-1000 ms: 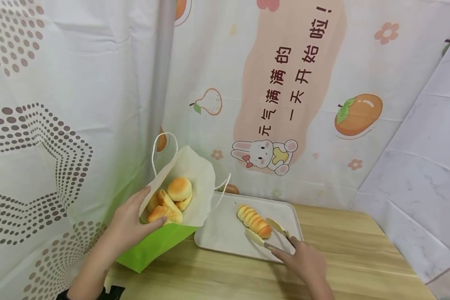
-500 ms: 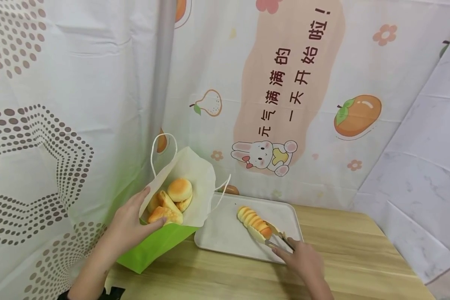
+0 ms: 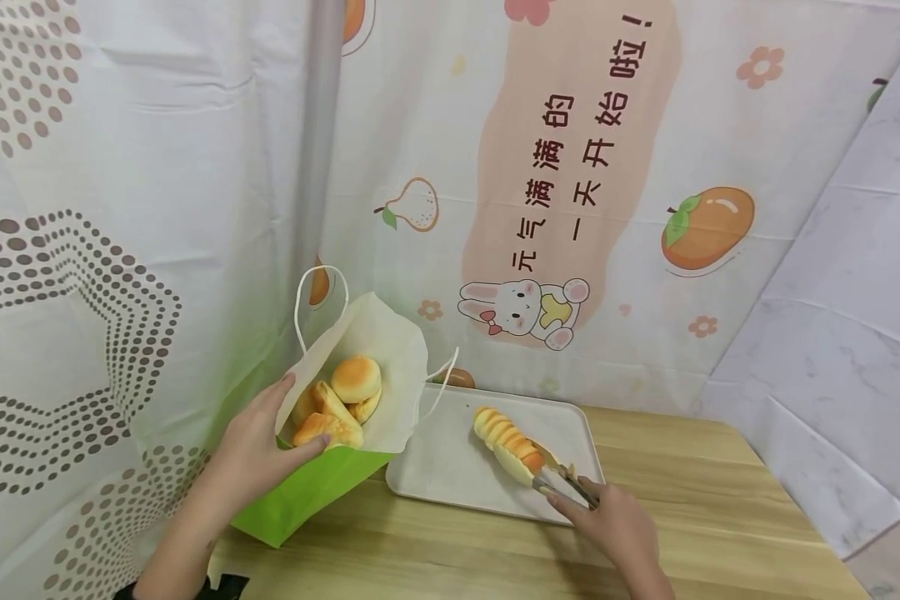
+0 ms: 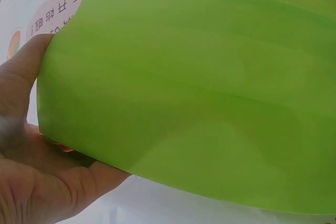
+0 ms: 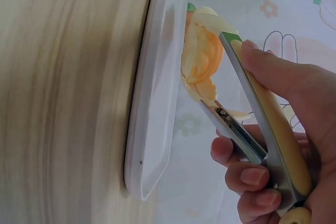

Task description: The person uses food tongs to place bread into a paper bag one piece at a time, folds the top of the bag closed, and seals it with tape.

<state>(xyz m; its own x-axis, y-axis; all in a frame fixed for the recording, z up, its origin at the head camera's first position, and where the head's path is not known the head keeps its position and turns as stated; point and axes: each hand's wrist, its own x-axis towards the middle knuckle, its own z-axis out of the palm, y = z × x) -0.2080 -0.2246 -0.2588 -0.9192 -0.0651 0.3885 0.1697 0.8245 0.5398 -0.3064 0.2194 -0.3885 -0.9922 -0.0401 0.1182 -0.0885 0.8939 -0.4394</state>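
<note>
My left hand (image 3: 258,442) grips the rim of a green paper bag (image 3: 311,496), thumb over the near edge. In the left wrist view the bag's green side (image 4: 199,87) fills most of the picture. The bag leans with its mouth open, and several bread buns (image 3: 356,379) lie inside. With my right hand (image 3: 617,527) I hold metal tongs (image 5: 270,119) with yellowish handles and pale tips. The tips lie on both sides of the near end of a spiral-ridged bread roll (image 3: 501,429) over the white tray (image 3: 450,479). Whether the roll still touches the tray, I cannot tell.
The tray sits on a wood-grain table (image 3: 667,467), beside the bag. Two white cord handles (image 3: 322,268) stick up from the bag's mouth. A printed curtain (image 3: 390,108) hangs behind, and a dotted one (image 3: 120,333) hangs on the left.
The tongs have closed in from spread apart to both sides of the bread roll. My left hand stays on the bag. The head view has shifted slightly.
</note>
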